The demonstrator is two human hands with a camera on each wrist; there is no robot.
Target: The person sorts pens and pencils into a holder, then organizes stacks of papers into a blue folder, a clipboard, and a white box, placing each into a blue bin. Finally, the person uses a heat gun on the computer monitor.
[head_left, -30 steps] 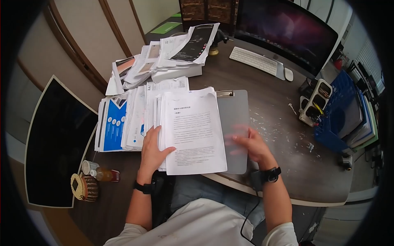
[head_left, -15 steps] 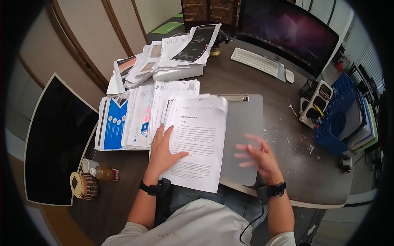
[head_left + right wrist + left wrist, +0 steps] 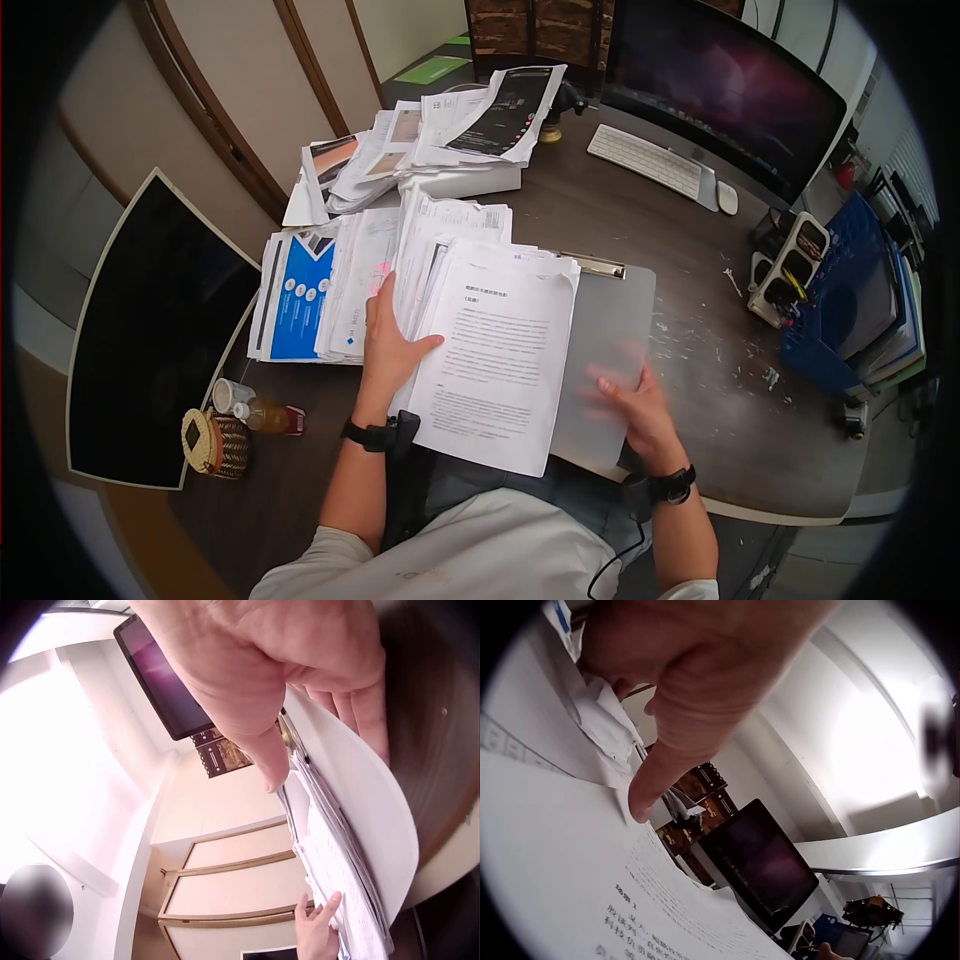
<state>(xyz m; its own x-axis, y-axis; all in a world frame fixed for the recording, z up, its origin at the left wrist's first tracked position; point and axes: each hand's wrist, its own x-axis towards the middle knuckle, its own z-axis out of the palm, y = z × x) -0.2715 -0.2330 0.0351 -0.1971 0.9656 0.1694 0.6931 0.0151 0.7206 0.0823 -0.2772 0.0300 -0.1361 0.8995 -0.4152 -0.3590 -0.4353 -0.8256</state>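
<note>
A stack of printed papers (image 3: 495, 370) lies on a translucent grey clipboard (image 3: 610, 310) with a metal clip (image 3: 590, 263) at its top. In the head view, my left hand (image 3: 390, 350) holds the stack's left side, thumb over the top sheet. The left wrist view shows that thumb (image 3: 649, 795) at the sheets' edge, the other fingers mostly hidden. My right hand (image 3: 645, 415) grips the clipboard's right edge, its fingers showing blurred through the board from beneath and its thumb above. In the right wrist view, the fingers (image 3: 367, 712) lie behind the board.
Paper piles (image 3: 345, 290) sit left of the clipboard, with another heap (image 3: 470, 135) behind. A keyboard (image 3: 645, 160), mouse (image 3: 727, 197) and monitor (image 3: 730, 95) stand farther back. To the right are a pen organizer (image 3: 790, 270) and blue file holder (image 3: 830, 330). A bottle (image 3: 265, 415) stands at left.
The clipboard and papers have come nearer the body and turned slightly. Both hands have moved with them, and the head view has swung a little to the left.
</note>
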